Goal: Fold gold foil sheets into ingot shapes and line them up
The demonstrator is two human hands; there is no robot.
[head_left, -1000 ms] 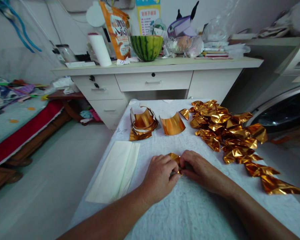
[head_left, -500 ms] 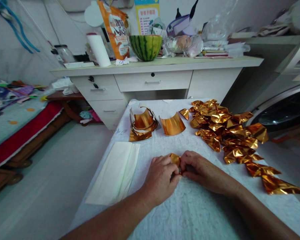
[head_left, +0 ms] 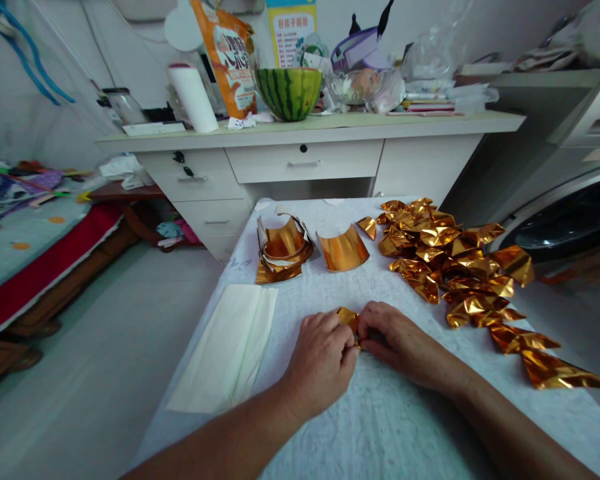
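Between my hands is a piece of gold foil paper [head_left: 349,319], mostly covered by my fingers. My left hand [head_left: 323,360] pinches its left side, and my right hand [head_left: 393,340] closes on its right edge. Both rest low over the cloth-covered table [head_left: 370,427]. Beyond them lies a single curved gold foil sheet [head_left: 343,249]. To its left sits a curled stack of gold foil sheets [head_left: 284,245] with pale undersides. A pile of folded gold foil pieces [head_left: 440,250] spreads along the right side. The exact fold under my fingers is hidden.
A folded white paper sheet [head_left: 225,350] lies along the table's left edge. Behind the table stands a white desk [head_left: 305,160] bearing a watermelon half [head_left: 289,93] and an orange snack bag [head_left: 230,60]. A washing machine [head_left: 575,200] is at right, a bed [head_left: 45,267] at left.
My fingers have shifted slightly on the gold foil paper, my left thumb drawing in closer to the fingers. The whole view has slid a little; the other things lie as before.
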